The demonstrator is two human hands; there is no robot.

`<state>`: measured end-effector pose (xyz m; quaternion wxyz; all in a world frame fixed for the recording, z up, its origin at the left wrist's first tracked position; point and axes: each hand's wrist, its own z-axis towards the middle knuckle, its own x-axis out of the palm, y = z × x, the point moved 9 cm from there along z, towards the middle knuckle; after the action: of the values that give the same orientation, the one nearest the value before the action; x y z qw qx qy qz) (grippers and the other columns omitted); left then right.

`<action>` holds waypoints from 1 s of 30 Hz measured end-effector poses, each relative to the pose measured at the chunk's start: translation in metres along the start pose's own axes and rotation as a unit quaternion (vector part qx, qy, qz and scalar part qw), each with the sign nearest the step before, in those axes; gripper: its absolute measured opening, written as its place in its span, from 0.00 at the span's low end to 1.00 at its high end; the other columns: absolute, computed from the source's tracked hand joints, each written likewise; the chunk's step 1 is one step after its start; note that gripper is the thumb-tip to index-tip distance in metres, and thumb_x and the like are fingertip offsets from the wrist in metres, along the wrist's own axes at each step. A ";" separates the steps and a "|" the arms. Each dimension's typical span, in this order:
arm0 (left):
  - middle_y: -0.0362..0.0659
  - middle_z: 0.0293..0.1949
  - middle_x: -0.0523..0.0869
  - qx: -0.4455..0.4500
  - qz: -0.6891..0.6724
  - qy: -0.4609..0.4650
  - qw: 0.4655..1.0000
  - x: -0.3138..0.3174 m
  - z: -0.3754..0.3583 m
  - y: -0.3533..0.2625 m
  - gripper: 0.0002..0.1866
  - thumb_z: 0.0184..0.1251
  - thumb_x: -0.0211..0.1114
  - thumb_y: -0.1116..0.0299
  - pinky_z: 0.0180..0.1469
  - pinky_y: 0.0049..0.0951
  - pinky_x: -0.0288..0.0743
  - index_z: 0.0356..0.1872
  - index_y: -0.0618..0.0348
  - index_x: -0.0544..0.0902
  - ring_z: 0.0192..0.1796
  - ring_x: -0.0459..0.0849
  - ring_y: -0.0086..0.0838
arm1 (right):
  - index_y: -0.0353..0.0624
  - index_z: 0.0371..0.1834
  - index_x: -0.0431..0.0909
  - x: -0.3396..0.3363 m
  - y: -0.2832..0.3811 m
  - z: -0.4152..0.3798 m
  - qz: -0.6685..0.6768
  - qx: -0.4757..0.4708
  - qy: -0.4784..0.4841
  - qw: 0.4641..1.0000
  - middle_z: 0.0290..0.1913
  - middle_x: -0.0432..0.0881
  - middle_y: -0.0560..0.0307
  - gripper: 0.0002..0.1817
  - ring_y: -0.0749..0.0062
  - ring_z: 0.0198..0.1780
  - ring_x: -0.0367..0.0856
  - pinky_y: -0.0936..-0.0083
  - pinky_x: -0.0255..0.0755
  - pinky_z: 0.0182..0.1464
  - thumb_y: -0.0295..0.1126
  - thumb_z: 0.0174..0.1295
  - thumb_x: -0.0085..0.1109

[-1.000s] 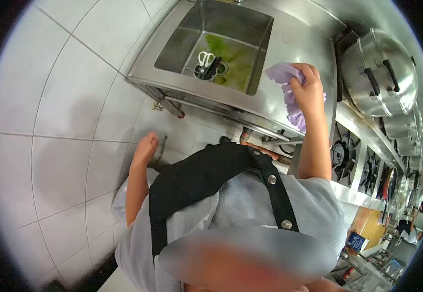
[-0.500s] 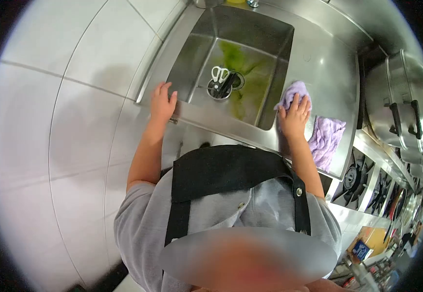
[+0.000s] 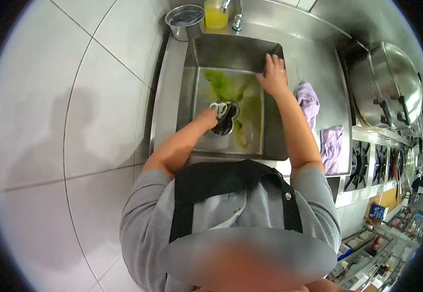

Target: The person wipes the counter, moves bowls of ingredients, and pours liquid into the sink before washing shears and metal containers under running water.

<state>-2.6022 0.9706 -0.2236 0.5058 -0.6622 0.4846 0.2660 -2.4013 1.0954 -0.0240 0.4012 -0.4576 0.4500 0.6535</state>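
My left hand (image 3: 207, 118) reaches down into the steel sink (image 3: 170, 112), its fingers closed at the white handles of the scissors (image 3: 218, 107). The scissors stand in a small round metal cup (image 3: 222, 129) together with dark-handled items I cannot make out; my hand hides the cup's left side. Cup and scissors are beside the drain (image 3: 232, 107). My right hand (image 3: 274, 78) is open, fingers spread, over the sink's right inner wall near the far corner. It holds nothing. One crumpled purple cloth (image 3: 308, 103) lies on the steel counter to its right.
A folded purple cloth (image 3: 332, 148) lies nearer the counter's front. Green residue (image 3: 217, 83) streaks the sink floor. Behind the sink are a steel pot (image 3: 185, 22), a yellow container (image 3: 216, 17) and a faucet (image 3: 237, 22). A large pot (image 3: 386, 85) and stove burners (image 3: 359, 165) are at right.
My right hand has let go of the crumpled purple cloth and moved forward to the sink's right wall. My left hand has gone from the sink's left front edge down to the scissors.
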 end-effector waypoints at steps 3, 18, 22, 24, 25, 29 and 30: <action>0.51 0.39 0.82 -0.011 -0.177 -0.090 0.980 -0.060 0.013 -0.003 0.12 0.60 0.58 0.66 0.47 0.40 0.72 0.44 0.56 0.79 0.45 0.80 0.44 | 0.37 0.68 0.49 0.026 0.044 0.081 0.166 -0.075 -0.062 0.981 0.69 0.52 0.40 0.45 0.45 0.71 0.46 0.56 0.48 0.69 0.43 0.49 0.62; 0.53 0.31 0.83 -0.038 -0.016 -0.101 0.994 -0.245 0.093 0.047 0.08 0.52 0.56 0.69 0.38 0.40 0.74 0.31 0.57 0.81 0.36 0.82 0.42 | 0.46 0.46 0.77 0.021 0.231 0.190 0.148 -0.219 -0.142 0.954 0.54 0.75 0.49 0.18 0.57 0.58 0.72 0.64 0.65 0.59 0.34 0.51 0.55; 0.55 0.31 0.83 0.137 0.018 0.141 0.980 -0.096 0.070 -0.011 0.11 0.53 0.54 0.66 0.37 0.44 0.74 0.28 0.62 0.80 0.35 0.82 0.46 | 0.51 0.49 0.78 0.053 0.267 0.239 0.002 -0.207 -0.066 0.976 0.57 0.74 0.53 0.17 0.60 0.60 0.70 0.58 0.61 0.62 0.36 0.55 0.53; 0.54 0.35 0.83 0.075 0.001 0.232 0.970 -0.052 0.051 -0.018 0.11 0.55 0.55 0.66 0.39 0.43 0.73 0.35 0.60 0.80 0.39 0.82 0.46 | 0.53 0.51 0.76 0.069 0.271 0.257 -0.025 -0.176 0.039 0.983 0.57 0.74 0.53 0.18 0.59 0.59 0.72 0.56 0.62 0.60 0.37 0.56 0.53; 0.54 0.36 0.83 0.098 -0.015 0.212 0.972 -0.050 0.040 -0.022 0.12 0.56 0.55 0.65 0.40 0.43 0.73 0.37 0.59 0.80 0.41 0.82 0.45 | 0.55 0.54 0.74 0.080 0.270 0.265 -0.060 -0.175 0.081 0.979 0.57 0.74 0.54 0.20 0.59 0.58 0.73 0.59 0.66 0.58 0.37 0.56 0.52; 0.52 0.42 0.82 0.105 -0.075 0.201 0.971 -0.063 0.025 -0.028 0.14 0.60 0.55 0.65 0.47 0.40 0.73 0.46 0.56 0.77 0.45 0.80 0.43 | 0.53 0.56 0.73 0.119 0.263 0.297 -0.049 -0.157 0.094 0.982 0.56 0.76 0.54 0.23 0.60 0.56 0.75 0.60 0.69 0.56 0.40 0.55 0.57; 0.52 0.42 0.82 0.068 -0.129 0.190 0.971 -0.063 0.035 -0.015 0.14 0.61 0.55 0.65 0.47 0.40 0.72 0.46 0.56 0.77 0.45 0.80 0.42 | 0.52 0.54 0.74 0.125 0.261 0.309 -0.043 -0.168 0.067 0.983 0.53 0.78 0.54 0.22 0.58 0.54 0.77 0.64 0.73 0.50 0.39 0.53 0.58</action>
<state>-2.6078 1.0268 -0.1766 0.4779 -0.7216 0.4998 0.0341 -2.7516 1.3330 -0.0317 0.3156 -0.5798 0.3395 0.6700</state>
